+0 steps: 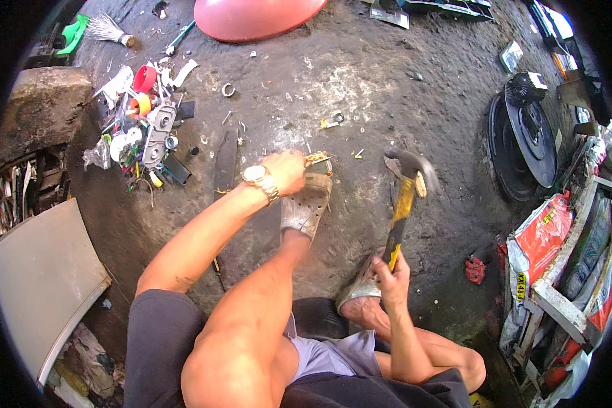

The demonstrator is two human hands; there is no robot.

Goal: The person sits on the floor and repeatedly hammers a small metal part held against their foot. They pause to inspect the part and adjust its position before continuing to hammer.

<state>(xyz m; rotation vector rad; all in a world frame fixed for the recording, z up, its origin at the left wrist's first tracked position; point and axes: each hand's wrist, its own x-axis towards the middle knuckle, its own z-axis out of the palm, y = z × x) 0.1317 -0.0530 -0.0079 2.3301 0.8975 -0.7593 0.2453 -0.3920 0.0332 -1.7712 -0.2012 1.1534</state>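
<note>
One pale panel (44, 275) lies well to the left of the left hand, and nearer that hand, beyond it, sits a mixed heap of scrap (158, 132) in plastic and metal. The left hand (287, 173) is closed, apparently pinching a small brownish piece (317, 158) that juts out to its right, just past the toe of the left clog (307, 205); the fingertips are hidden, so the exact hold cannot be told. That piece is probably light and stiff, perhaps sharp along its edges, and best gripped by its near end, with the fingers well back from the part that sticks out. To the right of the left hand, the hammer (400, 216) rises from the right hand, its head above and beyond the fist and well apart from the piece. It should be head-heavy and rigid; its yellow-and-black handle is the place to hold, low down, for a steady balance. The right hand (393, 275) is wrapped around the lower end of that handle, above the right clog (358, 287). Further right of it lie a crumpled red scrap (475, 270), and, farther out, black discs (506, 153) and red-and-white sacks (547, 223).
</note>
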